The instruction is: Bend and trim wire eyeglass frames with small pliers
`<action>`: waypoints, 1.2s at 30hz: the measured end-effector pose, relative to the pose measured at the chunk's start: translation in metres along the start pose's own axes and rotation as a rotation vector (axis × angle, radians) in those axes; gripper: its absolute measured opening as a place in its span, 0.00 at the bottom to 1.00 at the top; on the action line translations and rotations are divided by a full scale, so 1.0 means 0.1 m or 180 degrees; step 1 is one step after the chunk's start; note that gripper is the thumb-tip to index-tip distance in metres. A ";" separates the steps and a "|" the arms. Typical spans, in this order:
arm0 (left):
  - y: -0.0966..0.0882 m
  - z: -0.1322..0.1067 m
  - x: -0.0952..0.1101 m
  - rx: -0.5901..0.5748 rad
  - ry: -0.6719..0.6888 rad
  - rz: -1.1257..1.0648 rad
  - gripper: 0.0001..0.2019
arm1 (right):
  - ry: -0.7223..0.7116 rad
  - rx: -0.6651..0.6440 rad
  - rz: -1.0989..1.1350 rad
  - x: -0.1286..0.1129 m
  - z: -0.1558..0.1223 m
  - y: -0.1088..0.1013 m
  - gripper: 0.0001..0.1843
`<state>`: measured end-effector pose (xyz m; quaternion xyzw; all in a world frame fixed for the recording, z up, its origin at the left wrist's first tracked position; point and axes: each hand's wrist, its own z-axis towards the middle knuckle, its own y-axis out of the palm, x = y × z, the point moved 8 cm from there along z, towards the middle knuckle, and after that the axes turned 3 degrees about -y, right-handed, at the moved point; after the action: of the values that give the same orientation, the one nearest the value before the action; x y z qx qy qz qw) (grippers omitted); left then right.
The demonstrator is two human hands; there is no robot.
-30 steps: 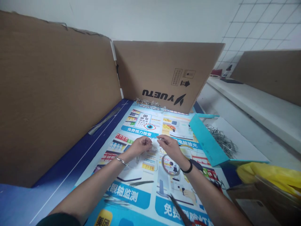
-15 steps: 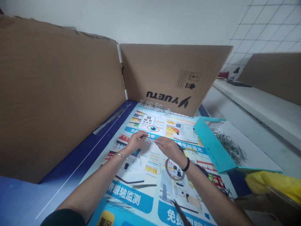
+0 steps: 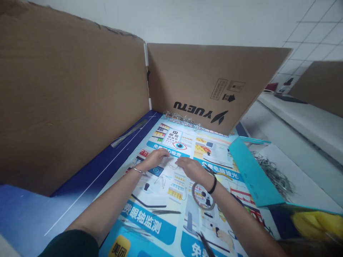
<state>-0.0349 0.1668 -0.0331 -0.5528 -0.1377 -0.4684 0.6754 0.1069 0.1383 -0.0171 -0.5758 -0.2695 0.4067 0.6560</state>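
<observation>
My left hand point(image 3: 155, 159) is closed in a pinch above the printed poster sheet point(image 3: 184, 217). Facing it a short gap away, my right hand point(image 3: 192, 170) has its fingers pressed together too. A faint thin strand shows near the fingertips, too fine to make out what each hand holds. A roll of tape point(image 3: 193, 195) lies flat beside my right wrist. Partly hidden behind that wrist is a tool with a yellow handle point(image 3: 225, 176). Thin dark strands point(image 3: 164, 212) and fine loose wire pieces point(image 3: 160, 181) lie on the poster between my forearms.
Cardboard panels point(image 3: 80, 96) stand at the left and back point(image 3: 187, 75). At right, a turquoise box point(image 3: 254, 175) holds tangled silvery wire point(image 3: 273, 173), near yellow material point(image 3: 318, 223). Long thin strips point(image 3: 128, 134) lie by the left panel. A dark pointed tool point(image 3: 205, 244) lies at the front.
The view has shifted slightly, so the panels and box appear further right. My hands stay pinched close together, with the right one turned a little more downward.
</observation>
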 end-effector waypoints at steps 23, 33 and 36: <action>-0.09 -0.12 0.05 -0.0282 -0.0355 0.0129 0.17 | 0.0365 0.0535 0.0450 0.27 -0.16 0.02 0.18; -0.05 -0.12 0.03 -0.0470 -0.0117 0.0336 0.18 | 0.0492 0.0344 0.0170 0.29 -0.17 0.12 0.18; -0.05 -0.13 0.03 -0.0455 -0.0041 0.0427 0.17 | 0.0490 0.0324 0.0176 0.29 -0.17 0.12 0.18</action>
<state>-0.0412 0.1545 -0.0323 -0.6106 -0.0709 -0.4272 0.6631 0.1335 0.1535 -0.0349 -0.5786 -0.1813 0.3923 0.6917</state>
